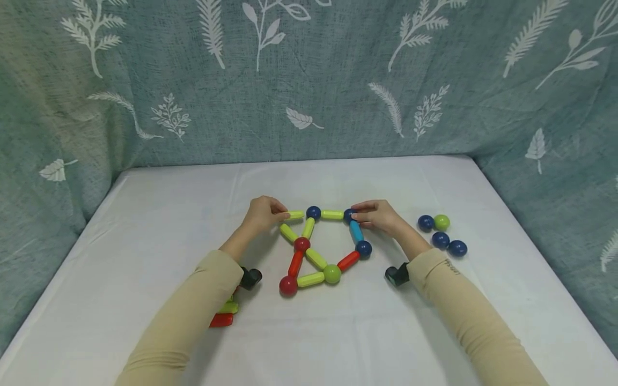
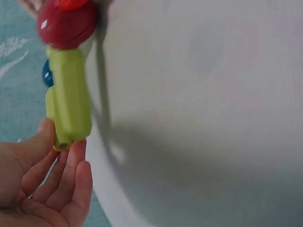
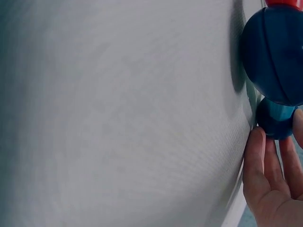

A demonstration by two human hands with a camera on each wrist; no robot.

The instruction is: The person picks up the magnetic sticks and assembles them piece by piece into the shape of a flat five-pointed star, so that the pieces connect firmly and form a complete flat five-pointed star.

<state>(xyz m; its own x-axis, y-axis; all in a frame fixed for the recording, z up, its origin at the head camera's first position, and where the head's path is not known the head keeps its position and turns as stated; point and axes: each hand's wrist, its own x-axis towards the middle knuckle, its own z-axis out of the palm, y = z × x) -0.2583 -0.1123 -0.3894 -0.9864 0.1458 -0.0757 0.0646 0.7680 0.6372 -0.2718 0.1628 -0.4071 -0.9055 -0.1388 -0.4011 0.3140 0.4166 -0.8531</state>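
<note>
Frame of rods and balls (image 1: 316, 259) lying on the white-covered bench (image 1: 135, 230)
Left hand (image 1: 263, 215) pinches a lime rod (image 1: 296, 215) at the frame's far side; right hand (image 1: 380, 215) pinches a blue ball (image 1: 348, 215) at its far-right corner. Four loose balls (image 1: 440, 239) sit to the right.

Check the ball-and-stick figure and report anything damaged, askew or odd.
Nothing looks broken or spilled. One open corner stands out: the slanting lime stick, running up-left from the upper red ball, ends without a ball, as does the upper lime stick pinched by the left hand.
</note>
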